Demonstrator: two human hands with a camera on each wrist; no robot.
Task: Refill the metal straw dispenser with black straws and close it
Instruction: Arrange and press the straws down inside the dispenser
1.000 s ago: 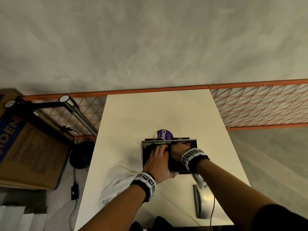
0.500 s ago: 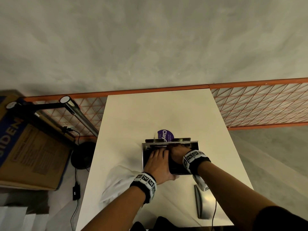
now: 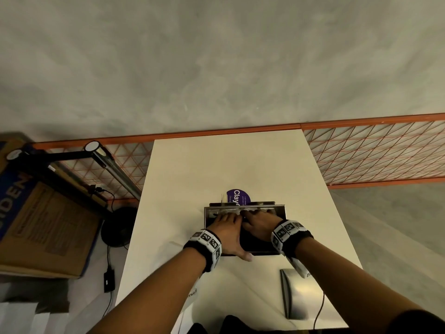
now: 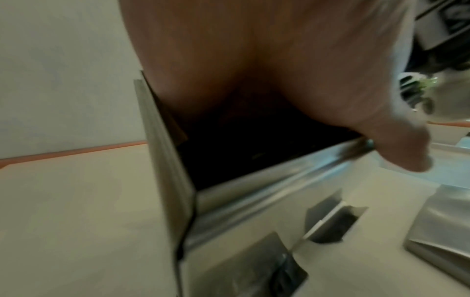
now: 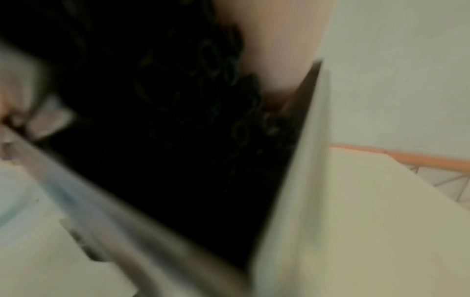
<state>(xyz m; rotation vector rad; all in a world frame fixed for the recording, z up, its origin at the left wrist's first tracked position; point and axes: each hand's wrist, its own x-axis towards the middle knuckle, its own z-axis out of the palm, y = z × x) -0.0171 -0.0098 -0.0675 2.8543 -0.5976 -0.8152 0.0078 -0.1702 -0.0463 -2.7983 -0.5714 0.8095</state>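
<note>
White table [image 3: 192, 169] | open metal dispenser [image 3: 207, 214] | left hand [image 3: 227, 229], right hand [image 3: 260, 225] flat, fingers extended, pressing black straws [image 5: 178, 140] inside.

Cardboard box [image 3: 41, 213] (blue-banded) beside white table [image 3: 228, 165]; purple sticker [image 3: 238, 196].

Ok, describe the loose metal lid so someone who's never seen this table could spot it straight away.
Start at the long white table against the orange mesh fence. On its near right corner, beside the person's right forearm, lies the flat brushed-metal lid. Unlike the open metal straw dispenser box farther back, it is a single thin sheet with one raised edge, and no hand touches it.
</note>
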